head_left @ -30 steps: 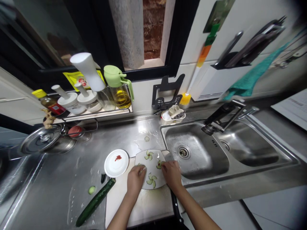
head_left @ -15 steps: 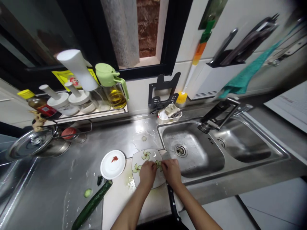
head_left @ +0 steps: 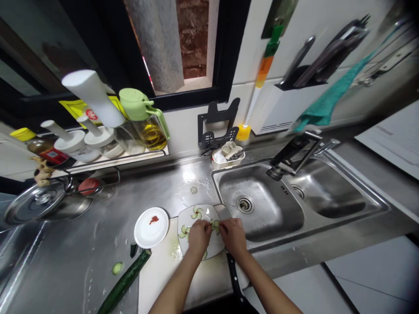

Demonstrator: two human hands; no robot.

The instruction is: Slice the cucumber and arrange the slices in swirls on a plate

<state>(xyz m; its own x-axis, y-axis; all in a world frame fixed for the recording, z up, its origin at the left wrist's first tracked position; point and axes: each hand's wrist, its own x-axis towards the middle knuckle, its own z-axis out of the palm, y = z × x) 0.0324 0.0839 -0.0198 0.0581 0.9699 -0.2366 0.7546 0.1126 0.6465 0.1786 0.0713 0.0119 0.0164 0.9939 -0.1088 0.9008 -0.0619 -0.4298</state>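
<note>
Both my hands are over a square white plate (head_left: 196,210) on the cutting board (head_left: 157,279). Cucumber slices (head_left: 196,212) lie on it in small pinwheel shapes, some with red bits at the centre. My left hand (head_left: 199,235) has its fingers pinched by the right-hand pinwheel; what they hold, if anything, is too small to make out. On that pinwheel's other side, my right hand (head_left: 233,235) has its fingertips pressed together at a cucumber slice. A black-handled knife (head_left: 234,277) lies beside my right wrist. Left of the board are a cut cucumber (head_left: 126,281) and a round white dish (head_left: 151,235) with red bits.
The double sink (head_left: 258,205) with its black faucet (head_left: 288,157) is to the right. A cucumber end (head_left: 117,267) sits on the steel counter. At the back left, a shelf (head_left: 114,161) carries an oil jug (head_left: 144,117) and seasoning jars. A lidded pot (head_left: 65,205) stands below it.
The camera view has shifted slightly, so the scene sits a little further left. Both hands stay at the same pinwheel, with only slight finger movement.
</note>
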